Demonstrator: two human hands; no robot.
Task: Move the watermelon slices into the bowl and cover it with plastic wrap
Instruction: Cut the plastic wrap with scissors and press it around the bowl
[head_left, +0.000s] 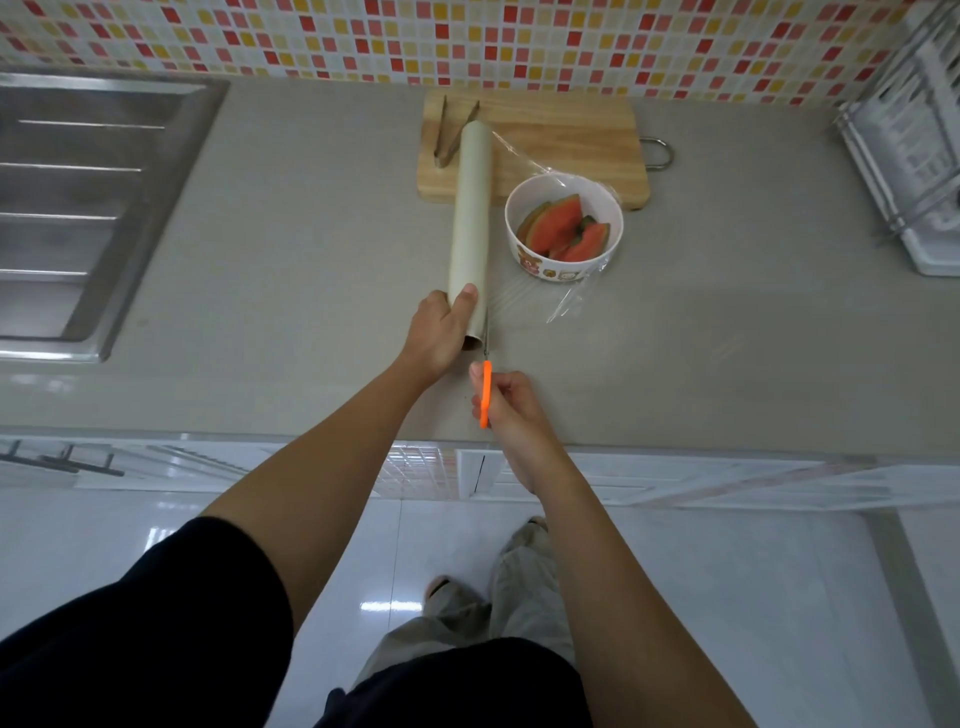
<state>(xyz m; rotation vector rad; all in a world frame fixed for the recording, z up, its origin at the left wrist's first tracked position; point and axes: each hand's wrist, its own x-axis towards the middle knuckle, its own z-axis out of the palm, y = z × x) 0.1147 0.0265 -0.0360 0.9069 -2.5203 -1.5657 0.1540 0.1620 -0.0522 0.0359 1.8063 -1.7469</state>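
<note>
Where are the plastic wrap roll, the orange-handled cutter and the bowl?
plastic wrap roll (471, 208), head view, middle of the tube.
orange-handled cutter (486, 395), head view, on its orange handle.
bowl (550, 271), head view, outer front wall.

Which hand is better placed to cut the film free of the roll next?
Right. The right hand holds the orange scissors, blades at the near edge of the plastic film beside the roll. The left hand grips the roll's near end, steadying it.
</note>
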